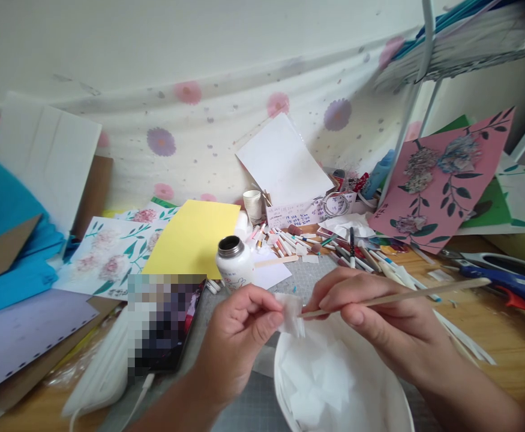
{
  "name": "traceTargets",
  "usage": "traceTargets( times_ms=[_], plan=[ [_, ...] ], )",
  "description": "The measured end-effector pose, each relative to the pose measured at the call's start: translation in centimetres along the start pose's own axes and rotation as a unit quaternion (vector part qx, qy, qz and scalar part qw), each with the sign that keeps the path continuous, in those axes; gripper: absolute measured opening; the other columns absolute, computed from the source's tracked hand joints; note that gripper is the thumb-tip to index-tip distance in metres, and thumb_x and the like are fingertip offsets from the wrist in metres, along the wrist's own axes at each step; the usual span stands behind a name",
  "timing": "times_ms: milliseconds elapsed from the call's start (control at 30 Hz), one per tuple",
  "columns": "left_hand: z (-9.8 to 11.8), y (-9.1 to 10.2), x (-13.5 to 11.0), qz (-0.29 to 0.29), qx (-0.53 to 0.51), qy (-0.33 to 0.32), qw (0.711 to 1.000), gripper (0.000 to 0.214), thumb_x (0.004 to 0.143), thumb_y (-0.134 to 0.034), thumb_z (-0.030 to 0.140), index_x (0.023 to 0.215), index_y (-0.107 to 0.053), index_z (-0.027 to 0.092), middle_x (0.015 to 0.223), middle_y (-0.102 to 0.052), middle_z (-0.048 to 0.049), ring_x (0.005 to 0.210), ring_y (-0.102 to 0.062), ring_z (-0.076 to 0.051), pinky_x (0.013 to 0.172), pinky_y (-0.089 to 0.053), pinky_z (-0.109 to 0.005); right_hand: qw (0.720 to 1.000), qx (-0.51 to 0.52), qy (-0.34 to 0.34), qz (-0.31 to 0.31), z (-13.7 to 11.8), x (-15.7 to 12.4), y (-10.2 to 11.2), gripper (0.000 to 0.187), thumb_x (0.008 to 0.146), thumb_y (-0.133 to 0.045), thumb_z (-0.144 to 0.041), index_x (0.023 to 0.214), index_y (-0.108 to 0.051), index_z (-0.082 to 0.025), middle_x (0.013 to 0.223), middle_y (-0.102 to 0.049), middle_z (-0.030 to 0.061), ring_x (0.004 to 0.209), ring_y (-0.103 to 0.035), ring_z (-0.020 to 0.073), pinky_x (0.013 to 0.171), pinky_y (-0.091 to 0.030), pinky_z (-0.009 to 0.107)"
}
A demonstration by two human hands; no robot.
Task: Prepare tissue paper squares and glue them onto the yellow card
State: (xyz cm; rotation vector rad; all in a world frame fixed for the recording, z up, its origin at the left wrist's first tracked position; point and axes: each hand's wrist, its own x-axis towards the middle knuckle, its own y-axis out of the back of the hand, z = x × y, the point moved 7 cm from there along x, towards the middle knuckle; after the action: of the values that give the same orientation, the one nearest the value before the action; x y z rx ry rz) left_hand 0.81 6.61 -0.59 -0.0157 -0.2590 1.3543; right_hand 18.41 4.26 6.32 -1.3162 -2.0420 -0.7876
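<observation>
White, thin, tissue-like paper piece sits pinched between thumb and fingertips of the left hand, at the far edge of a deep white bowl holding more loose white paper squares. Thumb and fingers of the right hand are closed on a slender pale wooden stick, its tip close against the paper; whether they touch, I cannot tell. Light pressure and a steady tip seem best, as such thin paper probably creases or tears easily.

Room is tight beyond the hands: a white bottle with an uncapped metal neck stands just past the left fingers, and scattered marker pens lie farther back. A dark phone crowds the left wrist's side. Over the bowl's opening, the space looks freest.
</observation>
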Motion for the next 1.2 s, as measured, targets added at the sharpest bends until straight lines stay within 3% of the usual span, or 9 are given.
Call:
traceTargets(
  times_ms=[233,500,600,733,900,1000,1100,1200],
  plan=[
    [1.3,-0.7,-0.3,-0.035,0.054,-0.042,0.997,0.027,0.074,-0.083,0.039,0.080,-0.069,0.018,0.070,-0.062,0.0003,0.062,-0.051,-0.012,0.057,-0.040,-0.021,0.999,-0.037,0.021,-0.020,-0.4,-0.1,-0.5,0.019,0.099,-0.055,-0.018,0.109,-0.071,-0.018,0.092,-0.073,0.0091,0.090,-0.070,0.0189,0.078,-0.056,0.030],
    [1.4,-1.0,-0.3,-0.039,0.066,-0.034,0.996,0.015,0.082,-0.072,0.021,0.070,-0.063,0.018,0.069,-0.061,0.0001,0.066,-0.054,-0.014,0.063,-0.044,-0.022,0.998,-0.056,0.024,-0.024,-0.6,0.1,-0.6,0.019,0.099,-0.055,-0.020,0.109,-0.072,-0.019,0.090,-0.074,0.0097,0.085,-0.071,0.0208,0.074,-0.057,0.032],
    [1.0,-0.9,-0.2,-0.033,0.007,-0.021,0.999,0.014,0.081,-0.073,0.020,0.070,-0.064,0.018,0.088,-0.069,-0.0039,0.082,-0.062,-0.018,0.074,-0.049,-0.025,0.999,-0.032,0.005,0.000,0.0,-0.1,0.3,0.019,0.099,-0.056,-0.022,0.106,-0.074,-0.020,0.086,-0.075,0.0087,0.085,-0.071,0.0215,0.076,-0.058,0.034],
    [0.7,-0.4,0.0,-0.015,-0.022,-0.005,1.000,0.010,0.080,-0.073,0.021,0.071,-0.068,0.017,0.109,-0.069,-0.0080,0.102,-0.062,-0.024,0.088,-0.048,-0.031,0.995,0.076,-0.024,0.059,1.3,-0.6,2.3,0.019,0.098,-0.059,-0.022,0.106,-0.075,-0.023,0.087,-0.074,0.0068,0.088,-0.071,0.0211,0.075,-0.060,0.033],
    [0.7,0.2,0.1,0.006,-0.009,-0.019,1.000,0.012,0.077,-0.073,0.017,0.068,-0.066,0.017,0.099,-0.068,-0.0050,0.092,-0.059,-0.019,0.081,-0.045,-0.026,0.980,0.157,-0.051,0.109,1.8,-0.4,4.0,0.013,0.094,-0.064,-0.024,0.096,-0.077,-0.023,0.086,-0.072,0.0046,0.071,-0.076,0.0200,0.061,-0.064,0.029],
    [0.4,0.2,-0.1,-0.010,-0.009,-0.012,1.000,0.012,0.079,-0.072,0.019,0.069,-0.065,0.018,0.088,-0.066,-0.0029,0.078,-0.056,-0.016,0.071,-0.044,-0.024,0.979,0.159,-0.056,0.118,1.9,-0.3,4.4,0.011,0.093,-0.066,-0.026,0.094,-0.077,-0.024,0.084,-0.074,0.0039,0.064,-0.076,0.0188,0.057,-0.064,0.027],
    [0.6,-0.1,-0.3,-0.026,0.009,-0.025,0.999,0.012,0.081,-0.070,0.019,0.071,-0.064,0.018,0.078,-0.062,-0.0012,0.070,-0.052,-0.015,0.065,-0.042,-0.023,0.987,0.121,-0.045,0.096,1.8,-0.5,4.2,0.014,0.095,-0.063,-0.023,0.100,-0.077,-0.024,0.084,-0.074,0.0055,0.075,-0.074,0.0202,0.064,-0.064,0.030],
    [1.5,-0.1,-0.4,-0.004,0.056,-0.075,0.996,0.012,0.082,-0.068,0.017,0.071,-0.064,0.018,0.082,-0.061,-0.0022,0.076,-0.055,-0.017,0.070,-0.044,-0.025,0.996,0.054,-0.035,0.058,1.5,-0.7,3.4,0.017,0.097,-0.060,-0.020,0.102,-0.076,-0.022,0.085,-0.075,0.0066,0.087,-0.070,0.0212,0.074,-0.060,0.031]
  ],
)
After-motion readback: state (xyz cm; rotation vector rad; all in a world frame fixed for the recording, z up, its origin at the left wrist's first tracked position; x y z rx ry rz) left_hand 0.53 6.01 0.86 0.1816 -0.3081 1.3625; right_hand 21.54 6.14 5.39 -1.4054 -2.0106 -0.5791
